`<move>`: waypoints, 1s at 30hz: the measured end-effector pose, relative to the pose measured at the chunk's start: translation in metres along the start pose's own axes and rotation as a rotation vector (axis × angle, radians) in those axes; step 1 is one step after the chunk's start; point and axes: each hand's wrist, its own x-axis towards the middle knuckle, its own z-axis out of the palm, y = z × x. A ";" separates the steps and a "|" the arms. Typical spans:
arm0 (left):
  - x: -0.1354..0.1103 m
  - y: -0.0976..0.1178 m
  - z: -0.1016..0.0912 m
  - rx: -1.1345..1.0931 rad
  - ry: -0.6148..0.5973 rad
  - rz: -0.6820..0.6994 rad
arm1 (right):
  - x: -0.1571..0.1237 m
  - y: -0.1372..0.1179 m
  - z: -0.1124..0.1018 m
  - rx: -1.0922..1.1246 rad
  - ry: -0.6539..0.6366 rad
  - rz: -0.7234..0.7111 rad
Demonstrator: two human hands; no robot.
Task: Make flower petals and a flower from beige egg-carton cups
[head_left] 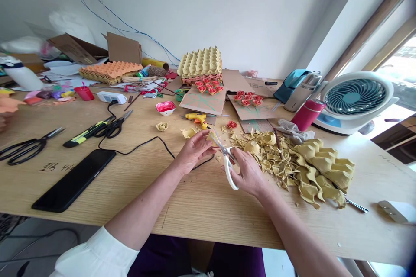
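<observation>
Your left hand (191, 154), fingers half-curled, pinches a carton piece (213, 140); your right hand (248, 172) curls round scissors (230, 176) aimed at eleven o'clock.

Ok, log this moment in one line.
left hand: yellow carton piece; right hand: white-handled scissors, pointed at piece; nearby: carton scraps, glue gun

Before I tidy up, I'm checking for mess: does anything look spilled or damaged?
Yellow carton scraps lie torn and scattered untidily across the table, beside a jagged egg tray piece.
</observation>
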 end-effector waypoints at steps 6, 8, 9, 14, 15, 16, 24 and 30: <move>-0.001 -0.001 0.001 0.035 0.002 0.004 | 0.001 0.000 -0.002 -0.055 0.013 -0.017; -0.001 0.000 0.001 0.032 0.000 -0.008 | 0.001 0.000 -0.002 -0.056 0.020 -0.025; -0.001 0.000 0.001 0.029 -0.006 -0.018 | 0.001 -0.001 -0.003 -0.055 0.023 -0.028; -0.002 0.001 0.002 0.022 -0.029 -0.042 | 0.001 -0.003 -0.003 -0.050 -0.002 -0.018; -0.002 0.001 0.002 0.023 -0.024 -0.028 | 0.001 -0.003 -0.003 -0.047 -0.011 -0.012; -0.002 0.000 0.002 0.025 -0.019 -0.012 | 0.001 -0.003 -0.004 -0.041 -0.020 -0.007; -0.002 0.001 0.003 0.060 -0.003 0.069 | 0.000 -0.003 -0.004 0.015 -0.032 -0.007; -0.003 0.003 0.003 0.079 -0.021 0.090 | 0.000 -0.001 -0.002 0.053 -0.020 -0.025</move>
